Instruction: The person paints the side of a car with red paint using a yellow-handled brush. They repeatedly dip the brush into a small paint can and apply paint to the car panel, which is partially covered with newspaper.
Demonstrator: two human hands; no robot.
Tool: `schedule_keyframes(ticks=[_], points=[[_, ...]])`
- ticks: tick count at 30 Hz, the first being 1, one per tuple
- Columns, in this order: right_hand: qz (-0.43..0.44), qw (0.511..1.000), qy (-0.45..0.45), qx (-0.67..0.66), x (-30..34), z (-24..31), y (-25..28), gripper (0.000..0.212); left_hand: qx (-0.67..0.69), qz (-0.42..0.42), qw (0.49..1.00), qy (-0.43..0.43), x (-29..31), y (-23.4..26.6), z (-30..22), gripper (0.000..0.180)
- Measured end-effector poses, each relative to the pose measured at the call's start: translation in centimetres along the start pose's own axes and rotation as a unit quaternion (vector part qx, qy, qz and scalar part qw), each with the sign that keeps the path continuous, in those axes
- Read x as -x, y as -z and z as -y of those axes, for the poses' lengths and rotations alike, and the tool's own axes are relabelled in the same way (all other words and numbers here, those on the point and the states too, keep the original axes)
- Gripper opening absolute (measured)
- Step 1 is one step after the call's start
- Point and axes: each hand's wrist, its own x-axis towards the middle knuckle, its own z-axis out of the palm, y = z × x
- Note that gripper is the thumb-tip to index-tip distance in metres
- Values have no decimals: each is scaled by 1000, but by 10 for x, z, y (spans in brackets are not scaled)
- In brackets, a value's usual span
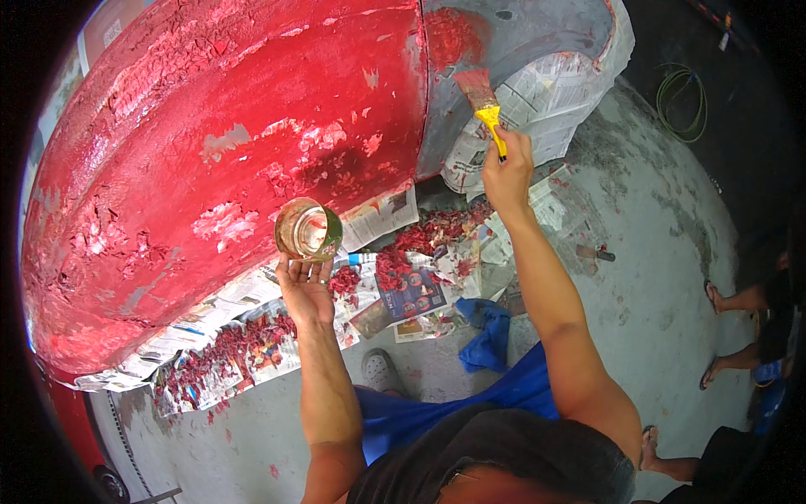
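My left hand [304, 290] is wrapped under a round metal can [307, 230], whose open top shows a little pale liquid inside. In my right hand [509, 172] is a paintbrush [488, 116] with a yellow and black handle. Its reddish bristles reach up against the grey part of the car body, just below a red patch; whether they press on it is hard to tell. The red car panel [336, 92] beside both hands has wrinkled, peeling paint and bare grey spots. Newspaper [546, 101] covers the wheel next to the brush.
Newspaper sheets [382, 220] strewn with red paint flakes [403, 252] lie along the car's lower edge. A blue cloth [485, 334] and a scraper [595, 252] rest on the floor. A coiled hose [682, 105] lies at the far right. Other people's feet [714, 370] show at the right.
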Motion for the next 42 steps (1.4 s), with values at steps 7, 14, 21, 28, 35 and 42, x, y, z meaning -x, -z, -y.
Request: schedule_keyframes(ticks=[7,14,21,28,35,42], points=[[-21,1000,15,12,-13,1,-33,30,9,8,1000,-11,3,1,1,68],[-23,999,-21,8,-8,2,-40,32,-1,11,1000,-2,1,0,-2,63],[4,1000,-13,1,-5,8,-43,32,-18,12,1000,13,-1,2,-1,62],[-14,1000,3,-14,-2,10,-52,31,-3,12,1000,5,-2,6,0,61],[8,999,-26,-25,22,6,-57,34,-3,22,1000,4,-1,5,-2,60],[9,999,-31,6,28,3,-67,36,-14,23,1000,6,2,3,-4,64]])
